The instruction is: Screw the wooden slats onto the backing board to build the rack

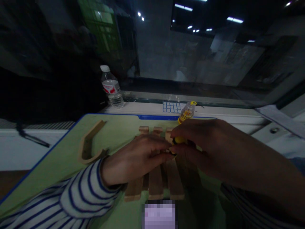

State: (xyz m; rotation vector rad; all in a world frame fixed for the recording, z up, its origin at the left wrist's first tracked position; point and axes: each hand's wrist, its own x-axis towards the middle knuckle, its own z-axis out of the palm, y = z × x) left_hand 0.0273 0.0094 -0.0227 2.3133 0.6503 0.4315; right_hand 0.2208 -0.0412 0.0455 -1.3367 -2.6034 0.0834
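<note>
Wooden slats (156, 183) lie side by side on the green tabletop, pointing away from me. My left hand (140, 157), in a striped sleeve, rests across them with thumb and fingertips pinched together near the right slat. Whatever sits in that pinch is too small and dark to name. From the right reaches my right hand (209, 148), its thumb and fingers closed around a yellow-and-black tool handle (179, 140). The fingertips of both hands almost meet over the slats. The tool's working end is hidden by my fingers.
A curved wooden piece (85, 146) lies at the table's left. Behind the blue-edged table (114, 115), a water bottle (111, 89) stands on the sill. A clear yellow-capped container (187, 111) leans near the back edge. At the front is a pixelated pale rectangle (159, 216).
</note>
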